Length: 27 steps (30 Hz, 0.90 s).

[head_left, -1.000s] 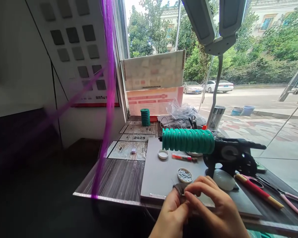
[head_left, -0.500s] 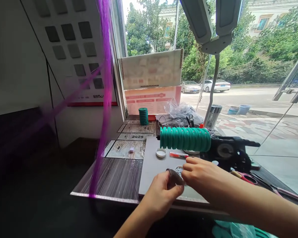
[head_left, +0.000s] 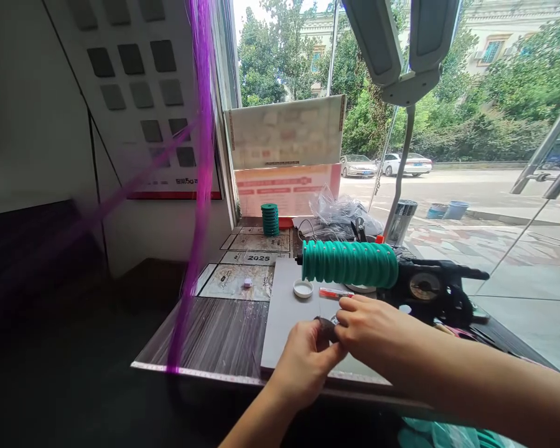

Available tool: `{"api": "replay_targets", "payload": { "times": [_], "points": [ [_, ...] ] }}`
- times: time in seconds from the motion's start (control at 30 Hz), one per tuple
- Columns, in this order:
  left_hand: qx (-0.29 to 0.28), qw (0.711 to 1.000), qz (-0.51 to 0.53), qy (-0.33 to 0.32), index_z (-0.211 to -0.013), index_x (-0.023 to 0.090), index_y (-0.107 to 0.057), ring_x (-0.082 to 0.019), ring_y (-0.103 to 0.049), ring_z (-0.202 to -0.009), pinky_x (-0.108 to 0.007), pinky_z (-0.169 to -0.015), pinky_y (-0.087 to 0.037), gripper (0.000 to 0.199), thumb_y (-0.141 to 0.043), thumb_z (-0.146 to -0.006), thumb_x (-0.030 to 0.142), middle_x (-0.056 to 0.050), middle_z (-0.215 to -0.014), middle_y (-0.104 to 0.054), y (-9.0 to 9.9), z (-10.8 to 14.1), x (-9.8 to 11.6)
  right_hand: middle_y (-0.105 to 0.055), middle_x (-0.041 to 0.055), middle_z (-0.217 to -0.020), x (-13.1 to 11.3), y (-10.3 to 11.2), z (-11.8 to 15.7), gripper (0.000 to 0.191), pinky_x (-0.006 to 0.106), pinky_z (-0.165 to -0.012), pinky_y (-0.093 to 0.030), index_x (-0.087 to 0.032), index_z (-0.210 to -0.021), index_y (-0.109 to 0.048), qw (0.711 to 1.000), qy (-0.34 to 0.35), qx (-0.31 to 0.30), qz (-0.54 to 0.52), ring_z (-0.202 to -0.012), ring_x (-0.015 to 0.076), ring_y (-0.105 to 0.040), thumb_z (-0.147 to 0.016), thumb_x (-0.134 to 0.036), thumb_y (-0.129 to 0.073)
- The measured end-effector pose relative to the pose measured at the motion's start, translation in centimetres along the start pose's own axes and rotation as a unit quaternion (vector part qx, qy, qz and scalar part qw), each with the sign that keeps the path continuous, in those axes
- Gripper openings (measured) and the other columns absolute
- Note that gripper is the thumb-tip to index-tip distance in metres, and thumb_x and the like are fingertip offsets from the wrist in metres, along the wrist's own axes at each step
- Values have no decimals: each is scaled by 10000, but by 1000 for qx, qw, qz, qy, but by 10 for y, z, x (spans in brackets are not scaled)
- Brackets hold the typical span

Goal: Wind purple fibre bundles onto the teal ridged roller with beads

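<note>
My left hand (head_left: 303, 361) is closed around a small dark grey-brown curved piece (head_left: 325, 329), held between thumb and fingers above the white board (head_left: 280, 323). My right hand (head_left: 368, 326) is closed in a pinch against the piece's right end; whatever its fingertips grip is hidden. Behind the hands a small dish of pale beads (head_left: 335, 320) shows only in part. A white round lid (head_left: 303, 289) and a red-orange pen-like tool (head_left: 333, 292) lie on the board's far part. Above them extends a ribbed green roll (head_left: 350, 262) dotted with small pale beads.
The roll is mounted on a black device (head_left: 432, 286) at right. A stack of green discs (head_left: 270, 219) and a small lilac block (head_left: 247, 283) stand on the table at left. Purple strands (head_left: 200, 162) hang at left. A lamp (head_left: 410, 87) reaches overhead.
My right hand has shifted slightly left toward my left hand, covering more of the bead dish and the dark piece. Both hands stay close together over the board.
</note>
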<state>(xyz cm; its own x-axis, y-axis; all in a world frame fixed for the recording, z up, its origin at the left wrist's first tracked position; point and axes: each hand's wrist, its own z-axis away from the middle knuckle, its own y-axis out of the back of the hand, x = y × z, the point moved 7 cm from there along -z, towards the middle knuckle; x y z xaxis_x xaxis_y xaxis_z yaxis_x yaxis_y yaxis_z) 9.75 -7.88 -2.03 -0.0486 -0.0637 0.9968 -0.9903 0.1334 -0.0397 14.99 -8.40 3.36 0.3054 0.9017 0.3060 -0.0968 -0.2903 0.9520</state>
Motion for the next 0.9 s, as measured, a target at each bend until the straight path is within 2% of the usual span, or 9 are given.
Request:
{"api": "replay_targets", "payload": {
  "times": [0.1,0.17,0.23,0.27,0.33,0.4,0.5,0.67,0.9],
  "points": [
    [27,996,82,-18,-673,108,-601,-98,-482,-637,-207,-624,-385,208,-667,-673,306,-3,-618,-539,0,2,12,-644,37,-635,30,24,-1,10,277,-593,-419,-160,-656,-664,995,-27,30,-96,-633,164,-565,-650,-154,-659],
    [70,990,121,-36,-679,112,-598,-68,-459,-584,-188,-600,-382,181,-669,-676,279,9,-609,-536,3,2,26,-624,9,-628,67,49,-3,93,247,-535,-387,-193,-725,-663,971,-82,117,-191,-575,124,-523,-738,-256,-597],
    [135,979,140,-68,-666,123,-592,-31,-386,-502,-167,-570,-372,158,-676,-672,257,45,-552,-487,11,0,40,-586,-1,-597,108,67,-8,189,240,-513,-361,-186,-741,-640,930,-148,223,-253,-527,103,-468,-793,-315,-512],
    [166,971,150,-86,-671,129,-592,-19,-346,-474,-159,-566,-369,145,-674,-674,249,60,-535,-465,15,-3,46,-571,-1,-590,123,68,-13,206,240,-507,-352,-176,-736,-625,914,-171,241,-278,-519,100,-451,-798,-324,-495],
    [216,955,169,-116,-684,138,-594,-6,-305,-448,-152,-577,-374,120,-660,-685,239,74,-534,-457,22,-10,53,-542,-2,-580,140,57,-28,208,246,-510,-345,-161,-700,-587,898,-198,232,-318,-522,102,-433,-792,-313,-479],
    [245,944,181,-129,-678,141,-590,-3,-317,-444,-156,-587,-383,112,-645,-694,237,70,-551,-476,26,-20,52,-528,-1,-601,142,43,-41,189,252,-536,-354,-160,-691,-555,893,-199,210,-345,-556,111,-438,-786,-298,-466],
    [275,933,186,-142,-665,136,-593,-20,-391,-473,-171,-587,-397,131,-650,-683,253,53,-567,-505,30,-32,44,-526,5,-656,132,31,-45,175,264,-589,-368,-168,-720,-532,887,-195,218,-357,-618,128,-450,-791,-303,-447],
    [319,918,184,-148,-677,131,-599,-62,-481,-546,-194,-582,-410,179,-672,-656,293,23,-602,-550,30,-35,33,-527,3,-655,117,36,-33,144,270,-598,-357,-181,-735,-512,888,-207,243,-330,-613,132,-446,-813,-263,-424],
    [359,904,186,-136,-673,128,-565,-67,-483,-553,-206,-589,-399,219,-655,-657,326,28,-602,-537,26,-33,26,-528,26,-709,97,42,-26,139,299,-674,-360,-179,-753,-497,907,-194,286,-241,-720,170,-452,-842,-233,-405]
  ]
}}
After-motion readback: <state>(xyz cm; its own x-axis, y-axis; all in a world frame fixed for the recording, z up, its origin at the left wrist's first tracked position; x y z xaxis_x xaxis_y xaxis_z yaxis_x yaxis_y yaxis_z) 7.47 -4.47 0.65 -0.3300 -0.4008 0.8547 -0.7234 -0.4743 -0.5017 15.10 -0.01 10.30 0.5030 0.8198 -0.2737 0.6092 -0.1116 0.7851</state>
